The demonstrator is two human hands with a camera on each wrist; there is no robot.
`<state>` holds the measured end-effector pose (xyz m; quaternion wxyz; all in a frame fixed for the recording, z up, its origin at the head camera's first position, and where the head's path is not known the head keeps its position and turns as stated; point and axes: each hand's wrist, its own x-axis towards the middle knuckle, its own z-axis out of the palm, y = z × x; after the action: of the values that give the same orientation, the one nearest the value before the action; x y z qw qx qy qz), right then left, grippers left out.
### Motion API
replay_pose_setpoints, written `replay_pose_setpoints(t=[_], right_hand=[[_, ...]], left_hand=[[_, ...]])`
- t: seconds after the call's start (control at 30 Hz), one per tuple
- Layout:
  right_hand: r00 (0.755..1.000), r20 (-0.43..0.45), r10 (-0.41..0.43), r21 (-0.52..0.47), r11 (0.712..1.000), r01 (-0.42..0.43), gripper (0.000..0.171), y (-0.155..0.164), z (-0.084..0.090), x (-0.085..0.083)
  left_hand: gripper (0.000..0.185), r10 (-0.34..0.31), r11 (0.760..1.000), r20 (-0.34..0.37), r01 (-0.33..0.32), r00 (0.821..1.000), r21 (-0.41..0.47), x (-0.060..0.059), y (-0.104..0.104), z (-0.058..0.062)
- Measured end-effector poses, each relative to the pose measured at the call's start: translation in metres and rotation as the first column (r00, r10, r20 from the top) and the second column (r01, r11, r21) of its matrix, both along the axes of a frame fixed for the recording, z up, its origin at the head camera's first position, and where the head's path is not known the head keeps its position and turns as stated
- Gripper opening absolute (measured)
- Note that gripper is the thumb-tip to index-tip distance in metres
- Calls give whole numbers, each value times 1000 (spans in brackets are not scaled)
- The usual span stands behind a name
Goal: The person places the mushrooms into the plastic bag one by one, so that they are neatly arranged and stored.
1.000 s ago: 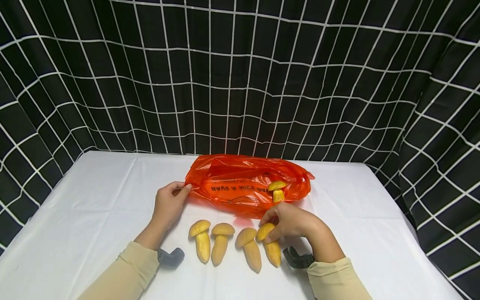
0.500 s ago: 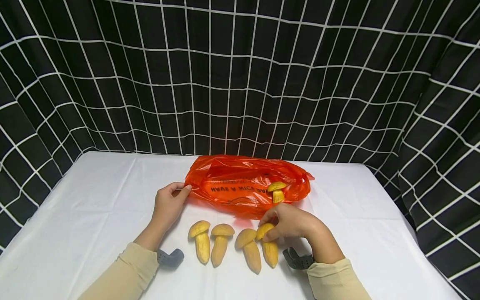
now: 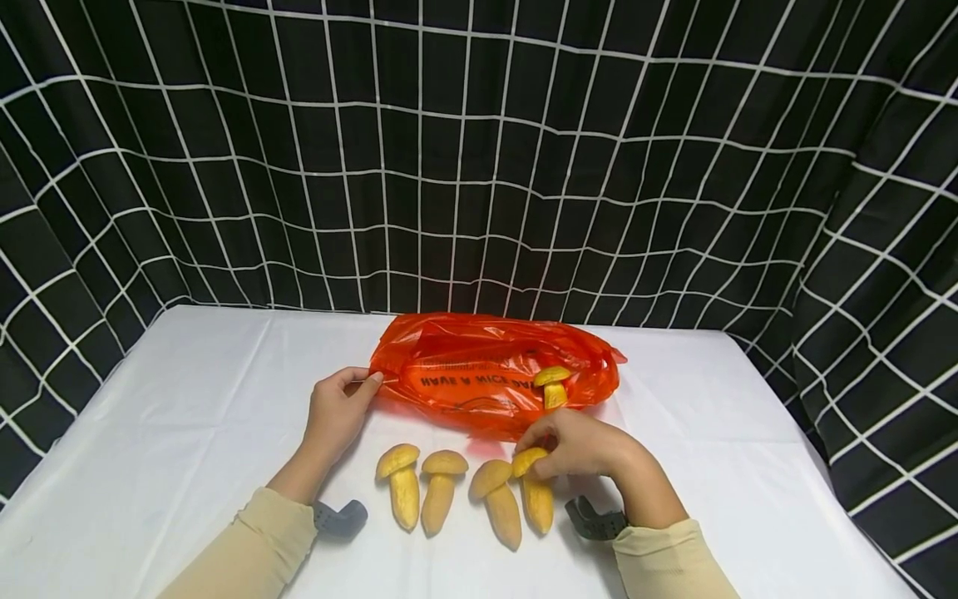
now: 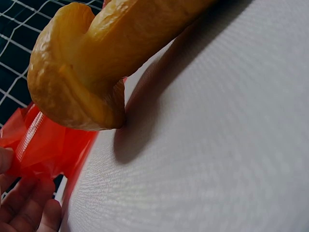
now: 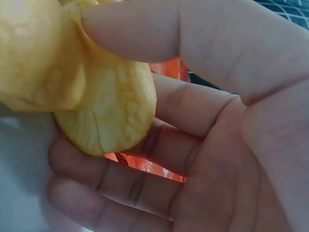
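Note:
A red plastic bag [image 3: 464,399] lies on its side with its mouth facing me. My left hand [image 3: 337,408] pinches the bag's left edge between thumb and fingers. One yellow toy mushroom [image 3: 554,387] sits at the bag's right part. Just in front of the bag, my right hand [image 3: 584,445] holds another yellow mushroom [image 3: 539,503] around its cap and upper stem. In the right wrist view the thumb presses on that mushroom [image 5: 111,106], fingers behind it. Left of it lie a tan mushroom [image 3: 503,512], a second tan mushroom [image 3: 440,491] and a yellow mushroom [image 3: 404,491].
A white cloth [image 3: 209,399] covers the table. Behind and at both sides hangs a black curtain [image 3: 479,191] with a white grid. Dark wrist devices [image 3: 595,517] stick out from both cuffs.
The held mushroom's stem has swung slightly left, and the right fingers sit closer around its cap. My left hand and the bag have hardly moved.

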<state>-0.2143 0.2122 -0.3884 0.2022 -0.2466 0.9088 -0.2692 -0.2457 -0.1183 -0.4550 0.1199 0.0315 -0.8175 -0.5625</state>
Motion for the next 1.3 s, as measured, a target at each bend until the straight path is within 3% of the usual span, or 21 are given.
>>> replay_pose_setpoints(t=[0.3, 0.7, 0.97, 1.13, 1.3], right_hand=[[1000, 21, -4, -51, 999, 5, 32, 4, 2, -1], [1000, -16, -27, -75, 997, 26, 33, 13, 7, -1], [995, -49, -89, -185, 980, 79, 28, 16, 15, 0], [979, -133, -154, -222, 967, 122, 33, 17, 17, -2], [947, -218, -237, -303, 939, 165, 37, 18, 15, -5]], left_hand=[[27, 3, 1000, 7, -3, 1000, 8, 1, 0, 0], [28, 4, 1000, 2, -4, 1000, -10, 0, 0, 0], [27, 8, 1000, 6, -8, 1000, -14, 0, 0, 0], [27, 8, 1000, 5, -8, 1000, -17, 0, 0, 0], [28, 7, 1000, 10, -7, 1000, -11, 0, 1, -1]])
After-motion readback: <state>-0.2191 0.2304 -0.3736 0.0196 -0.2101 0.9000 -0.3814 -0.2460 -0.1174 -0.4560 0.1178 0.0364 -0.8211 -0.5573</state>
